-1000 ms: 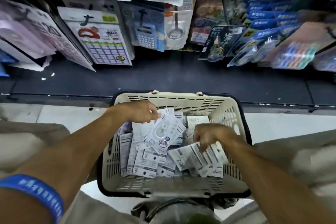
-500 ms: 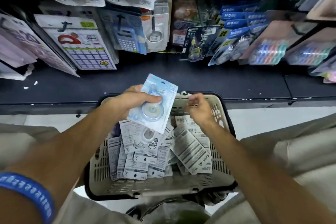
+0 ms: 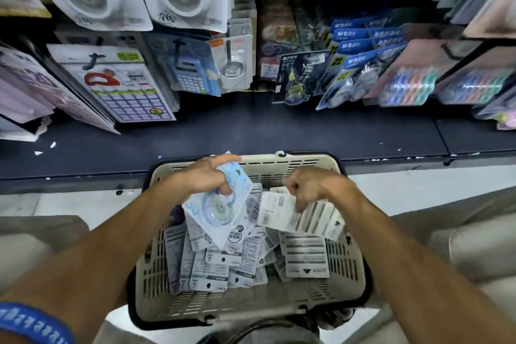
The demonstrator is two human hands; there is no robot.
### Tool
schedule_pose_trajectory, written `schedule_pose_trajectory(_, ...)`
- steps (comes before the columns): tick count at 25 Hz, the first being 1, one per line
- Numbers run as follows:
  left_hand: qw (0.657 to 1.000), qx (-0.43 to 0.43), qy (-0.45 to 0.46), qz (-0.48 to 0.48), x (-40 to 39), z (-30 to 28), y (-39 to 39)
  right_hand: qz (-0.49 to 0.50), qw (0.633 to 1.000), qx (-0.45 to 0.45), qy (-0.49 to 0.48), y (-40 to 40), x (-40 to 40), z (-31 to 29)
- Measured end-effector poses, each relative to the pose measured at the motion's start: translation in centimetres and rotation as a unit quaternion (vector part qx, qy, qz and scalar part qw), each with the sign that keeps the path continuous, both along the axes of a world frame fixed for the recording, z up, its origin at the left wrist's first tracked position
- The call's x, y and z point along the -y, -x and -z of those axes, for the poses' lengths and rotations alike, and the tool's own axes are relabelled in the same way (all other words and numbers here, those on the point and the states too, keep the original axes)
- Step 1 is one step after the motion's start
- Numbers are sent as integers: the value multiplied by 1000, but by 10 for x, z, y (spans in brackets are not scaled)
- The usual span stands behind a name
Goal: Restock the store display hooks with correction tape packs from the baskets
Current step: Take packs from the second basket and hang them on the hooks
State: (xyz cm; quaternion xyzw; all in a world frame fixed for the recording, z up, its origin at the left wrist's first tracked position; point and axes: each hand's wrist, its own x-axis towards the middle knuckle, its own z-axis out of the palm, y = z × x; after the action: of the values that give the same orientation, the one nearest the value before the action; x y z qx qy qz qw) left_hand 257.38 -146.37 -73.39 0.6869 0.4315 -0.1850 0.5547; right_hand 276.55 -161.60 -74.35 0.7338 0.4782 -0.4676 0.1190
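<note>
A cream plastic basket (image 3: 346, 268) with a black rim sits in front of me, holding several correction tape packs (image 3: 220, 268), most lying back side up. My left hand (image 3: 206, 176) grips a small stack of packs over the basket; the top one is a light blue pack (image 3: 220, 207) with a round tape wheel showing. My right hand (image 3: 310, 184) pinches a white pack (image 3: 298, 215) by its top edge, printed back facing me, lifted just above the pile.
A dark shelf ledge (image 3: 251, 134) runs beyond the basket. Above it hang calculators (image 3: 190, 72), a calendar-style card (image 3: 125, 86), blue M&G packs (image 3: 354, 64) and coloured tape sets (image 3: 410, 86) on display hooks. My knees flank the basket.
My left hand lifted a blue pack out of the pile and has tipped it downward. My right hand went to the basket's far rim, then came back and picked up a white pack.
</note>
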Motion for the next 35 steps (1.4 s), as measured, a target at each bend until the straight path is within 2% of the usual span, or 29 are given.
schedule_pose_trajectory(2, 999, 24, -5, -28, -9, -9, 4, 65, 977, -54, -195, -19, -15, -47)
schedule_pose_trajectory(3, 996, 43, 20, -73, -16, -14, 2, 91, 943, -89, -306, -23, -19, -69)
schedule_pose_trajectory(4, 985, 64, 82, -135, -20, -20, -5, 100, 904, -104, -403, -23, -21, -83)
schedule_pose_trajectory(6, 935, 129, 253, -211, -26, -32, -9, 65, 840, -51, -536, -4, -21, -92)
schedule_pose_trajectory(7, 920, 155, 292, -212, -26, -35, -10, 33, 818, -4, -574, 10, -18, -87)
schedule_pose_trajectory(8, 918, 178, 289, -205, -24, -37, -13, 15, 805, 42, -591, 20, -15, -74)
schedule_pose_trajectory(9, 926, 197, 248, -207, -21, -37, -16, 26, 804, 79, -589, 28, -12, -58)
schedule_pose_trajectory(10, 936, 206, 185, -218, -18, -37, -21, 57, 819, 93, -563, 32, -8, -42)
schedule_pose_trajectory(11, 947, 199, 116, -224, -15, -40, -24, 110, 849, 78, -510, 30, -3, -25)
schedule_pose_trajectory(13, 966, 162, 17, -199, -12, -40, -21, 183, 928, 59, -320, 20, 15, 14)
schedule_pose_trajectory(14, 974, 146, -6, -174, -12, -38, -17, 147, 967, 80, -192, 17, 29, 33)
schedule_pose_trajectory(15, 982, 128, -13, -138, -8, -37, -12, 99, 985, 110, -85, 15, 46, 50)
schedule_pose_trajectory(16, 990, 105, -17, -96, -4, -34, -8, 66, 987, 146, -3, 13, 63, 62)
schedule_pose_trajectory(18, 996, 75, -13, -52, 2, -29, -5, 40, 976, 210, 42, 10, 81, 77)
schedule_pose_trajectory(20, 994, 86, 4, -71, -1, -28, -5, 56, 969, 241, 4, 8, 62, 73)
schedule_pose_trajectory(21, 995, 76, 5, -70, -5, -29, -6, 65, 972, 227, -13, 9, 47, 65)
schedule_pose_trajectory(23, 998, 35, -41, -46, -11, -31, -5, 47, 989, 142, -13, 14, 14, 32)
schedule_pose_trajectory(25, 995, 12, -80, -49, -11, -31, -6, 35, 996, 69, -40, 9, -6, -24)
schedule_pose_trajectory(27, 995, 22, -73, -67, -7, -33, -11, 50, 987, 67, -134, -2, -9, -95)
schedule_pose_trajectory(29, 993, 45, -61, -87, -2, -39, -18, 38, 952, 142, -267, -7, -3, -154)
schedule_pose_trajectory(31, 984, 75, -59, -152, -5, -51, -18, 7, 905, 211, -370, 5, -2, -180)
schedule_pose_trajectory(33, 957, 124, 37, -258, -16, -59, -13, -25, 862, 274, -426, 38, -7, -165)
schedule_pose_trajectory(35, 931, 171, 141, -291, -25, -68, -9, -38, 820, 307, -482, 75, -4, -127)
